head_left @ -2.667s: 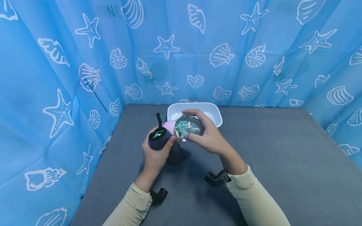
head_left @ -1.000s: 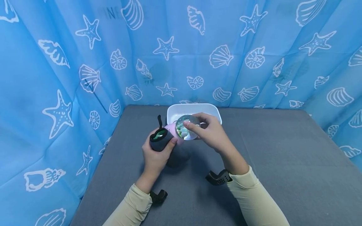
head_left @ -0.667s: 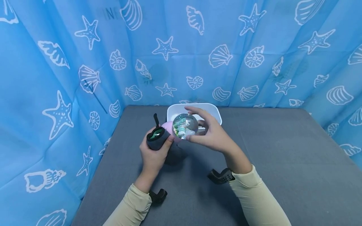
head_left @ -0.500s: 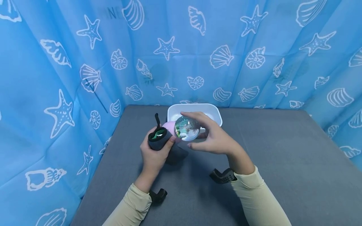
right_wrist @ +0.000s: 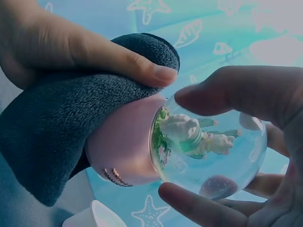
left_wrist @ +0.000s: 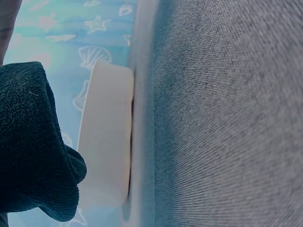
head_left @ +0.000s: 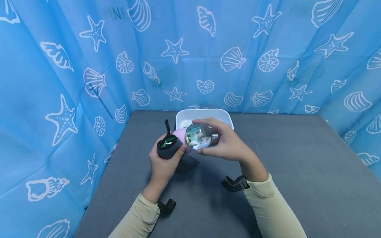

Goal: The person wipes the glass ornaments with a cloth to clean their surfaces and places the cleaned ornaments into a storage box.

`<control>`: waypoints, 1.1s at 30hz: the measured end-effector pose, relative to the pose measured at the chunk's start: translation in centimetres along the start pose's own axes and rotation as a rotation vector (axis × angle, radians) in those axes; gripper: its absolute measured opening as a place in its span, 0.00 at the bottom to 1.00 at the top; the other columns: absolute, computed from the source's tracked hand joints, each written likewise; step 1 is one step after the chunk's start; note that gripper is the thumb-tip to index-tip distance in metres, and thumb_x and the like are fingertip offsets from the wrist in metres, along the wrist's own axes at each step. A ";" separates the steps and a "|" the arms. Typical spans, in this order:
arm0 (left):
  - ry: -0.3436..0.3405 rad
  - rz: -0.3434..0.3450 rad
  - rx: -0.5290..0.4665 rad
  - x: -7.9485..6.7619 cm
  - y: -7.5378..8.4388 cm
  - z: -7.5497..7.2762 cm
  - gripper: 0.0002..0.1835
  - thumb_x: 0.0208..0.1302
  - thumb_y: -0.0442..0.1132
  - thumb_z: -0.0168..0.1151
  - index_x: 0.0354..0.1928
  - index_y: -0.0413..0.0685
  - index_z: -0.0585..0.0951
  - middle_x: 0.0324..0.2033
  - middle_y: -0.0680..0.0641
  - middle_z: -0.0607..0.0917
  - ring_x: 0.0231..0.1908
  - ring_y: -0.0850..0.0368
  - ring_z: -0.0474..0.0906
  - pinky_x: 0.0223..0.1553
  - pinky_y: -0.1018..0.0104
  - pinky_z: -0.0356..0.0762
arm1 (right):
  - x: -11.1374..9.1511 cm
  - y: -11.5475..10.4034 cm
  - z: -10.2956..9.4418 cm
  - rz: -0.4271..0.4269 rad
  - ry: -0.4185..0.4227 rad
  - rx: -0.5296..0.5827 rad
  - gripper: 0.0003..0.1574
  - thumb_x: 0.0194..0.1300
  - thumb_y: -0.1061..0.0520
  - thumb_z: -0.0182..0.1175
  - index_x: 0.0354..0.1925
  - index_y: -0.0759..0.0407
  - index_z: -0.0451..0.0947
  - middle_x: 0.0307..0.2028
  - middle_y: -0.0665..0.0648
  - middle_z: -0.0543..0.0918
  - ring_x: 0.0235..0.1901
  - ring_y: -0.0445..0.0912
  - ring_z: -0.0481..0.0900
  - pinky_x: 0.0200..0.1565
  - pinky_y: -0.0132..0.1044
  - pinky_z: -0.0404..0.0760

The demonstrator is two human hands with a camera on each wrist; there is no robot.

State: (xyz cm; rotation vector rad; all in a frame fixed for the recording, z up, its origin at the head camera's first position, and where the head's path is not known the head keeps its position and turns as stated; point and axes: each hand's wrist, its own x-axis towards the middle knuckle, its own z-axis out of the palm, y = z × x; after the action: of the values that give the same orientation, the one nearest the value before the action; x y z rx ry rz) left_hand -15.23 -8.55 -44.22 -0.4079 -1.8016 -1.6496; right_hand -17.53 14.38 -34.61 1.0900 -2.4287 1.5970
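A snow globe [head_left: 198, 136] with a pink base [right_wrist: 128, 142] is held on its side above the table. Curled around its clear ball is my right hand [head_left: 227, 143], thumb and fingers on opposite sides. Small white and green figures show inside the glass. My left hand [head_left: 163, 162] grips a bunched dark grey cloth [head_left: 169, 148] against the pink base; a green-and-white tag shows in the cloth's fold. Part of the cloth hangs below that hand. In the left wrist view, the cloth [left_wrist: 33, 142] fills the left side, and the globe is hidden there.
A white tray [head_left: 189, 114] stands on the grey table [head_left: 285, 165] behind the hands, near the back edge. A blue curtain [head_left: 184, 76] with shells and starfish hangs behind and to the left. Black camera mounts [head_left: 235, 184] sit on both wrists.
My right thumb lay across the front of the ball a second ago and now sits at its lower edge. The right hand has shifted slightly right. My left hand stays nearly still with the cloth.
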 end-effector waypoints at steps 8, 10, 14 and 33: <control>0.030 -0.010 -0.037 0.3 0.0 -0.3 0.33 0.53 0.33 0.83 0.63 0.52 0.84 0.56 0.45 0.89 0.56 0.53 0.86 0.64 0.63 0.78 | 0.2 0.2 0.5 0.021 0.072 -0.048 0.49 0.50 0.58 0.85 0.69 0.46 0.79 0.63 0.55 0.81 0.40 0.52 0.87 0.36 0.46 0.91; 0.029 -0.008 -0.042 0.3 0.0 -0.4 0.33 0.53 0.35 0.84 0.63 0.52 0.84 0.55 0.45 0.89 0.56 0.54 0.85 0.64 0.64 0.78 | 0.2 0.2 0.6 0.007 0.094 -0.062 0.48 0.49 0.57 0.85 0.69 0.47 0.80 0.62 0.55 0.83 0.38 0.51 0.87 0.34 0.45 0.90; 0.018 0.002 -0.047 0.4 -0.1 -0.5 0.34 0.53 0.35 0.84 0.63 0.52 0.83 0.55 0.44 0.89 0.55 0.53 0.85 0.63 0.64 0.79 | 0.2 0.2 0.8 -0.009 0.130 -0.063 0.47 0.50 0.58 0.84 0.68 0.49 0.80 0.60 0.56 0.84 0.35 0.51 0.87 0.31 0.43 0.89; -0.060 0.007 -0.035 0.3 0.1 -0.2 0.38 0.54 0.47 0.86 0.68 0.54 0.80 0.58 0.46 0.88 0.57 0.52 0.86 0.62 0.65 0.80 | 0.5 0.1 1.3 0.148 0.313 -0.113 0.34 0.56 0.51 0.81 0.60 0.53 0.85 0.42 0.60 0.84 0.25 0.49 0.82 0.27 0.38 0.85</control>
State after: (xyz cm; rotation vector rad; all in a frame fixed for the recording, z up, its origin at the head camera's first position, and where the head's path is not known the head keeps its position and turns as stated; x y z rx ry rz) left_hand -15.33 -8.74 -44.01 -0.4829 -1.8149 -1.6828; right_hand -17.57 13.10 -35.10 0.6022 -2.3970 1.5111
